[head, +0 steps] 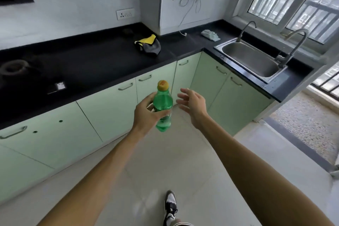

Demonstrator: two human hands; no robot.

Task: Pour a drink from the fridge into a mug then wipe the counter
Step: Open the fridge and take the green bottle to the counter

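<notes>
1. A stainless steel sink [251, 58] sat sunk in the corner worktop, with two curved metal taps [293, 46] beside it.
2. Pale green cabinet doors [110, 115] with metal handles ran below.
3. A white wall socket [125, 13] sat on the wall.
4. Loose white cables [190, 0] hung nearby.
5. A black-and-white sneaker [170, 205] stood on the pale floor tiles [183, 161].

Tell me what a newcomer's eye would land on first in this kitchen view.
First, the clear green plastic bottle with a yellow cap, held upright in the left hand at centre frame, with the open right hand just beside it. Next, the crumpled yellow-and-grey cloth on the black stone counter, and the stainless steel sink under the window.
</notes>
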